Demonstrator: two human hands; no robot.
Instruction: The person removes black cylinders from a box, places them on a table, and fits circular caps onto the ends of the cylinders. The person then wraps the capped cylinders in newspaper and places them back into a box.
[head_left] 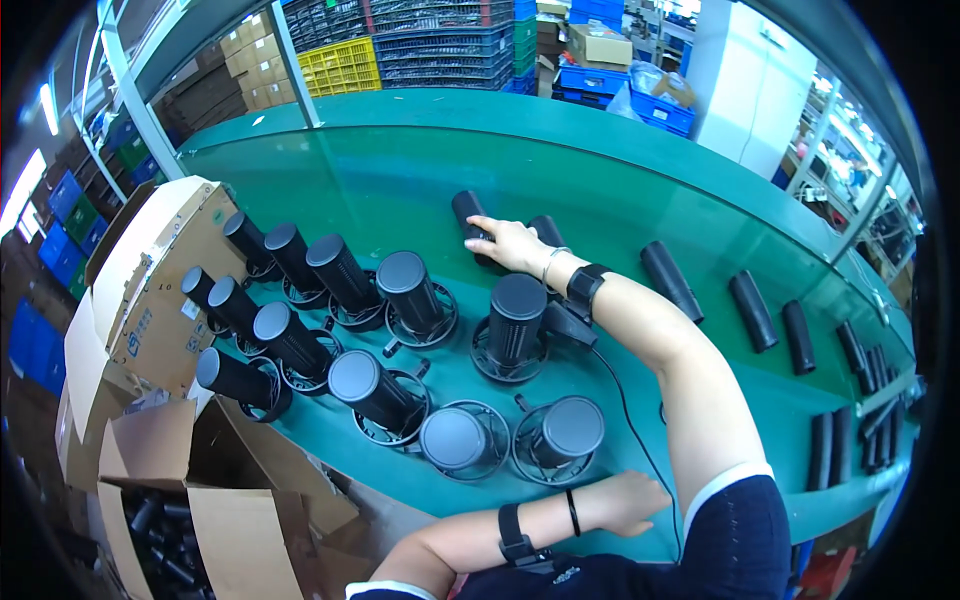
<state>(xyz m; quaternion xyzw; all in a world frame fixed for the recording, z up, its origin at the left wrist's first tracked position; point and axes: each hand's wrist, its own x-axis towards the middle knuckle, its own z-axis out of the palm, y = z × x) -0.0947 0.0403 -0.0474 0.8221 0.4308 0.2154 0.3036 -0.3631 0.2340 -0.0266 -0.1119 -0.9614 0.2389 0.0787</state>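
**Right hand (pixel 510 246) on a black tube (pixel 466 211), well to the right of the carton (pixel 165 285)**

The person beside me reaches across the green tabletop (pixel 620 395) with the right arm. That hand's thumb and forefinger are parted and touch the tube, which lies beyond the units (pixel 372 388) as seen from the carton; I cannot tell how firmly it grips. A second tube (pixel 546 229) lies just past it, partly hidden by the hand.

The left hand (pixel 630 503) is also well right of the carton but much nearer the person, fingers curled inward. I cannot tell whether anything is in it. A thin black cable (pixel 630 420) passes just beside it.

About a dozen of the units, black cylinders on ringed bases, stand in loose rows from right beside the carton out toward the right forearm. Farthest from the carton, more loose tubes (pixel 672 282) lie spread along the tabletop, some bunched side by side.

On the carton's near side sits an open box (pixel 245 545) with dark parts inside. Behind the carton, past the tabletop, are stacked crates (pixel 440 55).
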